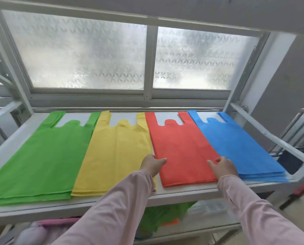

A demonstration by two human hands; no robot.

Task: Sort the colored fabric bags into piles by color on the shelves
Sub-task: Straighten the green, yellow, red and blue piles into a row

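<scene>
Left hand (153, 164) on the left edge of the red bag pile (181, 147), thumb flat on top, fingers curled at the edge: reads as a pinch grip, underside not visible. Right hand (222, 167) mirrors it on the red pile's right edge, thumb on the fabric, fingers curled where red meets blue, grasping that edge. Both arms in pale pink sleeves (115, 209). Red pile lies flat on the grey metal shelf (192, 189), handles pointing away from the person, bottom hem near the shelf's front lip. Yellow bag pile (115, 152) just left of red, edges close near the left hand. Green bag pile (41, 156) further left of red, beyond the yellow one and slightly overlapped by it. Blue bag pile (236, 144) directly right of red, touching or slightly overlapping at the seam, can't tell which. All four are the same vest-handle cut, same orientation. Behind red: frosted patterned window (80, 53). Below red, on a lower shelf: loose green fabric (158, 216), an orange piece (170, 222), pink fabric (59, 222) off to the left.
</scene>
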